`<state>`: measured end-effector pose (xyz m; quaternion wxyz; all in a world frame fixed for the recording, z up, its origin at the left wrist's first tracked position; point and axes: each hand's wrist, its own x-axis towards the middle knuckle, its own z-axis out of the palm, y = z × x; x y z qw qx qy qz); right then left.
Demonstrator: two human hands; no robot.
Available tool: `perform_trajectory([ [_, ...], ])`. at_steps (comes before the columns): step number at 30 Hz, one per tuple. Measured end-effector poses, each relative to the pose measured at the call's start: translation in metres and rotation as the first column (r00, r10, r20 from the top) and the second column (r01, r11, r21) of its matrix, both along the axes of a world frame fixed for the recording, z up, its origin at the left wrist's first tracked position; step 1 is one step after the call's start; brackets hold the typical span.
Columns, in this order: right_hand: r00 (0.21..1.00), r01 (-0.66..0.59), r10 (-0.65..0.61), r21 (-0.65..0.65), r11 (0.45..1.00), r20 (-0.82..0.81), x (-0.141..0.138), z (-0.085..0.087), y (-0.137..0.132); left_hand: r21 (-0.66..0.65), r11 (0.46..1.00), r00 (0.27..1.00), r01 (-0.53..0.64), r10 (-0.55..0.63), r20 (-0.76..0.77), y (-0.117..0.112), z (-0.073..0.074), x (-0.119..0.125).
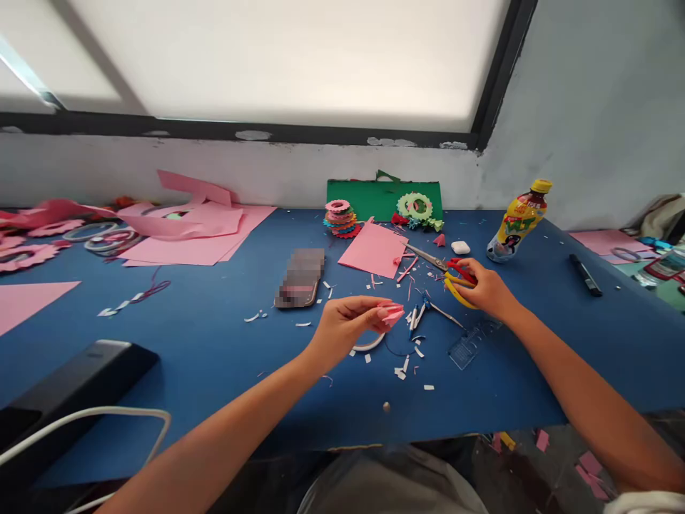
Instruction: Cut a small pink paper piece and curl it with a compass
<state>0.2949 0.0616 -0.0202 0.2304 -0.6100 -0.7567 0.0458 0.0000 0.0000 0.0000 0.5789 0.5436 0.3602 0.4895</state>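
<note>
My left hand (350, 320) pinches a small folded piece of pink paper (392, 314) between thumb and fingers, above the middle of the blue table. Partly hidden beneath that hand is a white ring (370, 344). At the right, my right hand (484, 289) grips the red and yellow handles of a pair of scissors (442, 263). The blades point left, their tips by a stack of pink paper sheets (374, 248). Near the scissors lie a drawing compass (422, 308) and a clear plastic stencil (464, 350). White and pink paper scraps are scattered between my hands.
A phone (300, 278) lies left of centre. Cut paper rings (340, 218) are piled before a green sheet (382, 196). A drink bottle (518, 223) leans at the right, near a white case (460, 247). A black device (80, 385) with a white cable fills the near left.
</note>
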Motion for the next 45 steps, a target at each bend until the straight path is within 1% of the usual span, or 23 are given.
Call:
perform_trajectory([
  [2, 0.999, -0.05, 0.051, 0.085, 0.995, -0.017, -0.006, 0.005, -0.007, 0.035, 0.999, 0.999, -0.027, 0.028, -0.032, 0.002, 0.002, -0.003],
  [4, 0.996, -0.094, 0.094, 0.189, 0.977, 0.007, -0.011, 0.009, -0.014, 0.078, 0.995, 0.995, -0.06, 0.066, -0.075, 0.004, 0.004, -0.005],
  [6, 0.989, -0.137, 0.116, 0.295, 0.946, 0.087, -0.012, 0.011, -0.019, 0.132, 0.987, 0.986, -0.091, 0.108, -0.126, 0.005, 0.006, -0.008],
  [8, 0.972, -0.198, 0.131, 0.383, 0.902, 0.195, -0.011, 0.013, -0.022, 0.187, 0.976, 0.975, -0.114, 0.146, -0.169, 0.006, 0.007, -0.01],
  [10, 0.949, -0.253, 0.135, 0.436, 0.864, 0.283, -0.009, 0.014, -0.022, 0.23, 0.966, 0.966, -0.117, 0.164, -0.201, 0.007, 0.006, -0.012],
  [12, 0.932, -0.284, 0.128, 0.463, 0.84, 0.339, -0.007, 0.015, -0.022, 0.266, 0.958, 0.96, -0.109, 0.171, -0.222, 0.007, 0.006, -0.013],
  [16, 0.903, -0.323, 0.109, 0.489, 0.81, 0.416, -0.006, 0.015, -0.022, 0.321, 0.943, 0.952, -0.084, 0.172, -0.255, 0.006, 0.005, -0.015],
  [22, 0.879, -0.345, 0.084, 0.503, 0.793, 0.47, -0.008, 0.015, -0.022, 0.357, 0.931, 0.936, -0.075, 0.189, -0.295, 0.006, 0.005, -0.015],
  [24, 0.876, -0.338, 0.071, 0.501, 0.797, 0.478, -0.008, 0.015, -0.022, 0.362, 0.929, 0.937, -0.071, 0.187, -0.295, 0.005, 0.005, -0.015],
  [29, 0.884, -0.288, 0.05, 0.456, 0.842, 0.465, -0.008, 0.013, -0.02, 0.352, 0.933, 0.939, -0.072, 0.182, -0.291, 0.004, 0.006, -0.015],
  [34, 0.886, -0.311, 0.068, 0.479, 0.821, 0.459, -0.007, 0.012, -0.02, 0.353, 0.933, 0.937, -0.069, 0.182, -0.299, 0.004, 0.006, -0.015],
  [40, 0.884, -0.308, 0.065, 0.471, 0.827, 0.463, -0.009, 0.015, -0.021, 0.377, 0.922, 0.926, -0.083, 0.211, -0.312, 0.004, 0.006, -0.015],
  [45, 0.873, -0.334, 0.058, 0.509, 0.793, 0.484, -0.009, 0.015, -0.021, 0.367, 0.926, 0.931, -0.085, 0.205, -0.302, 0.003, 0.007, -0.014],
])
